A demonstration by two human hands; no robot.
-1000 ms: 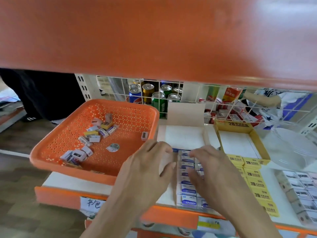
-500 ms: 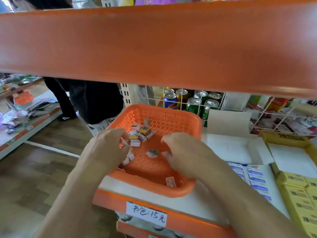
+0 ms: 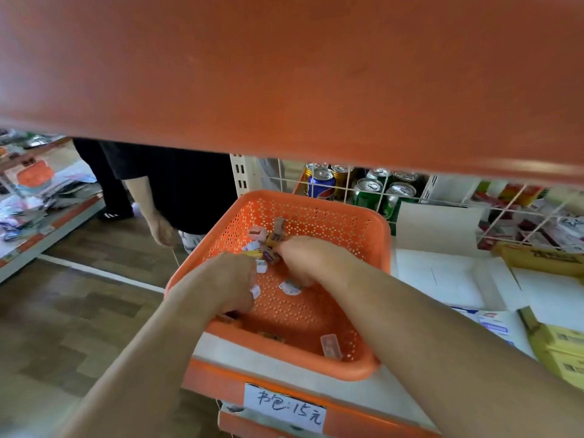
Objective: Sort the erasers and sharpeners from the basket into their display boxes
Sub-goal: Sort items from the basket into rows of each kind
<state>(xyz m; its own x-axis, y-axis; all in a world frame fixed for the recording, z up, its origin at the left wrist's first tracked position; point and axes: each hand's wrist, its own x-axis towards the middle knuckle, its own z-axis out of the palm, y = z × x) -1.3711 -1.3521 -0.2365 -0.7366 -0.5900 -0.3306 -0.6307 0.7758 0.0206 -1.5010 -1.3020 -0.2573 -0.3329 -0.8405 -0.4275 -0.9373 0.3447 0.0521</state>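
Note:
The orange perforated basket sits on the shelf in front of me. A small pile of erasers and sharpeners lies at its far left. My left hand is in the basket with curled fingers holding small white erasers. My right hand reaches over the pile, its curled fingertips on a purple-labelled eraser; the grip is hidden. A clear sharpener lies in the near right corner, a round white piece mid-basket. The blue-and-white eraser box and yellow box stand at the right.
An orange upper shelf fills the top of the view. A person in black stands behind the basket at left. Drink cans sit behind a wire grid. A handwritten price label is on the shelf edge.
Both hands left the eraser box at the right and went into the basket. The left hand now holds white erasers; the right hand has come down onto the pile.

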